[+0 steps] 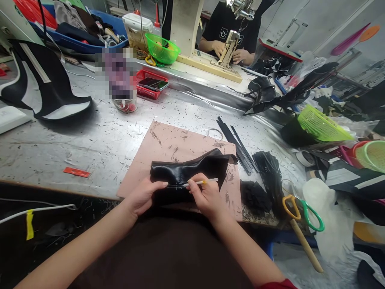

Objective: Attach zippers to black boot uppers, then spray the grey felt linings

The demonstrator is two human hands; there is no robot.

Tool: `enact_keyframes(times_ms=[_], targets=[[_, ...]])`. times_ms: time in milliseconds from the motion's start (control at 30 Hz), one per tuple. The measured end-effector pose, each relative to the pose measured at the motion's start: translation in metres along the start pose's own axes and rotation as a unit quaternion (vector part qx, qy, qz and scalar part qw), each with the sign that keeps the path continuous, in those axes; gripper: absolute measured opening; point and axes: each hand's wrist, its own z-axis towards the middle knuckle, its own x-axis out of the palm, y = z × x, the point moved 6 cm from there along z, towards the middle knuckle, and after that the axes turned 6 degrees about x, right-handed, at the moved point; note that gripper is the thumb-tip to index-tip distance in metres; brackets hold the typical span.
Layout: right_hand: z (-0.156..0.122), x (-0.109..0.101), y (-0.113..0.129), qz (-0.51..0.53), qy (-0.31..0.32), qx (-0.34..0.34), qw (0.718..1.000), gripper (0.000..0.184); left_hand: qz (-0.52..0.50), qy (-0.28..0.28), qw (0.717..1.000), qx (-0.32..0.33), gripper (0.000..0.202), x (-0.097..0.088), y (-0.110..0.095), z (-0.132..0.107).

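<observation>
A black leather boot upper [168,170] lies on its side near the table's front edge, over a scuffed pinkish board [162,138]. My left hand [146,196] is closed on its near left edge, thumb on top and fingers hidden beneath. In my right hand [206,196] is a slim white marking pen [212,180] with a yellow band, gripped between thumb and fingers. The pen's tip touches or nearly touches the upper along a seam or zip line, where small pale marks show.
Black strips [237,146] and a tape ring [215,133] lie beyond the board. Scissors with orange and green handles [313,216] hang at the right edge. An orange-red blade-like piece [76,172] lies left. A red basket [150,82] holds a phone. Across the table, a person works at a sewing machine [225,52].
</observation>
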Motion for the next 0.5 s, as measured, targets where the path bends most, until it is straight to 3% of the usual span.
enact_keyframes(times_ms=[500], targets=[[-0.0002, -0.0003, 0.0026, -0.011, 0.001, -0.016, 1.0, 0.019, -0.001, -0.009, 1.0, 0.0, 0.048, 0.0007, -0.0016, -0.0004]])
